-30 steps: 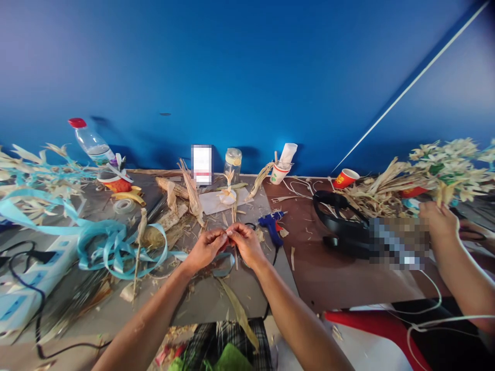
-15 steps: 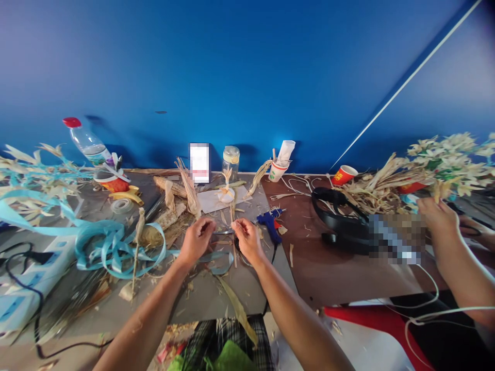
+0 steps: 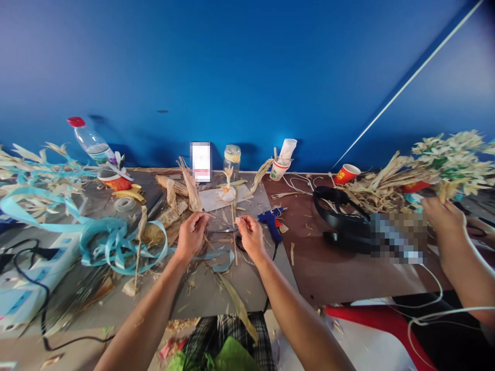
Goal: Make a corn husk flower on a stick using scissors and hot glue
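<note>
My left hand (image 3: 193, 233) is over the middle of the table, thumb and fingertips pinched together. Anything between them is too small to make out. Across a short gap, my right hand (image 3: 250, 237) is also closed in a pinch, its fingertips beside a narrow strip of dried corn husk (image 3: 234, 202); whether it grips the strip I cannot tell. Just beyond the hands, a small husk flower (image 3: 228, 191) stands on a round white base on a white sheet (image 3: 211, 200). A blue glue gun (image 3: 271, 222) lies right of my right hand.
Light-blue ribbon (image 3: 112, 242), corn cobs (image 3: 176, 186) and a power strip (image 3: 34, 283) lie left. Behind stand a phone (image 3: 201, 162), a jar (image 3: 232, 158) and a paper cup (image 3: 279, 170). Right are a black headset (image 3: 344, 221) and another person's hand (image 3: 444, 221).
My left hand has drawn left and slightly toward me, widening the gap between the hands. My right hand stays pinched in nearly the same place. The whole view has shifted slightly.
</note>
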`<action>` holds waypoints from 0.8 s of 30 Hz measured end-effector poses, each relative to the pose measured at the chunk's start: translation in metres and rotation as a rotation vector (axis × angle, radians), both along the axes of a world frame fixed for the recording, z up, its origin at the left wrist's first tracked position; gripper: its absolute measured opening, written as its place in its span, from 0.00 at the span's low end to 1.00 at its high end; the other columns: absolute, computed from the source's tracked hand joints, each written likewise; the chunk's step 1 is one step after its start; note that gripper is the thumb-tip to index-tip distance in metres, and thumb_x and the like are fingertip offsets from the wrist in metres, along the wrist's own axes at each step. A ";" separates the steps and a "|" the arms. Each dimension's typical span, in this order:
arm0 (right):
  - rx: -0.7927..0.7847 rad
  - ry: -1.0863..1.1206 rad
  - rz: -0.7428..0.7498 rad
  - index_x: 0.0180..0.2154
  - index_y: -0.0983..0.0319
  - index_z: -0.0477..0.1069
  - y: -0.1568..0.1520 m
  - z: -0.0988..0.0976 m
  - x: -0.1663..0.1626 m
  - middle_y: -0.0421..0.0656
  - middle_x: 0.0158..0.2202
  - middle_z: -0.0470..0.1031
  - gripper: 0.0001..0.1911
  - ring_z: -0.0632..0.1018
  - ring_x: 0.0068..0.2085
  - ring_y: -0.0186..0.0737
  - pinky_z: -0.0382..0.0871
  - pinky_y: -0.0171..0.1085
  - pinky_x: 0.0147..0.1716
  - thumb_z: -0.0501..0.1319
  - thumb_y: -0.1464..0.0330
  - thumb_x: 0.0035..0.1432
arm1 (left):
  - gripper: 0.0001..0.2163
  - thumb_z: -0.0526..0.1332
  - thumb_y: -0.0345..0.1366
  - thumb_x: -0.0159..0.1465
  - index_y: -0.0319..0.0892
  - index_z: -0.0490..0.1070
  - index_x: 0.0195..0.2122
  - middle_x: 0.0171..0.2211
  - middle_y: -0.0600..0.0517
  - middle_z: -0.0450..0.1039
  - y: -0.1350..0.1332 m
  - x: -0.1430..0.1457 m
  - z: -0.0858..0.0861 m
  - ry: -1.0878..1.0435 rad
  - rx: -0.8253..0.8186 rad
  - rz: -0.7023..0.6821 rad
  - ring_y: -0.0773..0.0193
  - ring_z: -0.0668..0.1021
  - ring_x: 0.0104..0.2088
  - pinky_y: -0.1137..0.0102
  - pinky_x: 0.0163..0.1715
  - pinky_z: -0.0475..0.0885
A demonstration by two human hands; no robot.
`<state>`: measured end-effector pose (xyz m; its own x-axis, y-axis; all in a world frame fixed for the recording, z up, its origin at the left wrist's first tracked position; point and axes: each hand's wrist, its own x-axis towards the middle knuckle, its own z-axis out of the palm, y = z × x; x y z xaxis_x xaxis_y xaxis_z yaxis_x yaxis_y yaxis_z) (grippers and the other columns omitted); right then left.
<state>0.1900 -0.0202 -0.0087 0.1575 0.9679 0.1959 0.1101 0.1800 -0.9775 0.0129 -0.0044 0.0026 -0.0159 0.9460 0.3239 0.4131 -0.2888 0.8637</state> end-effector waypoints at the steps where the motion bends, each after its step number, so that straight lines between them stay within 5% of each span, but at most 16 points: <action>1: -0.002 -0.001 -0.005 0.28 0.63 0.66 0.000 0.000 0.000 0.37 0.20 0.62 0.15 0.60 0.22 0.30 0.54 0.30 0.20 0.55 0.57 0.56 | 0.12 0.53 0.42 0.62 0.39 0.69 0.30 0.21 0.55 0.66 -0.001 0.000 0.000 0.014 0.001 -0.004 0.70 0.68 0.22 0.75 0.24 0.62; 9: 0.008 0.000 -0.091 0.28 0.63 0.66 0.003 -0.001 0.003 0.37 0.19 0.62 0.16 0.62 0.22 0.31 0.54 0.30 0.20 0.54 0.55 0.55 | 0.10 0.50 0.36 0.62 0.40 0.69 0.36 0.27 0.53 0.69 0.001 -0.004 0.005 0.039 0.010 0.090 0.70 0.70 0.23 0.75 0.24 0.64; 17: 0.012 -0.003 -0.117 0.28 0.63 0.67 0.004 -0.002 0.004 0.37 0.19 0.63 0.17 0.63 0.22 0.31 0.55 0.30 0.20 0.54 0.55 0.55 | 0.14 0.51 0.24 0.53 0.40 0.69 0.38 0.41 0.49 0.66 0.007 -0.014 0.004 0.022 0.207 0.207 0.69 0.73 0.31 0.71 0.33 0.69; 24: 0.003 0.010 -0.131 0.28 0.63 0.67 0.006 -0.003 0.003 0.37 0.19 0.63 0.16 0.63 0.23 0.31 0.56 0.30 0.21 0.55 0.56 0.54 | 0.08 0.53 0.33 0.59 0.39 0.71 0.34 0.30 0.51 0.71 0.009 -0.017 0.001 0.072 0.128 0.195 0.66 0.74 0.30 0.71 0.33 0.68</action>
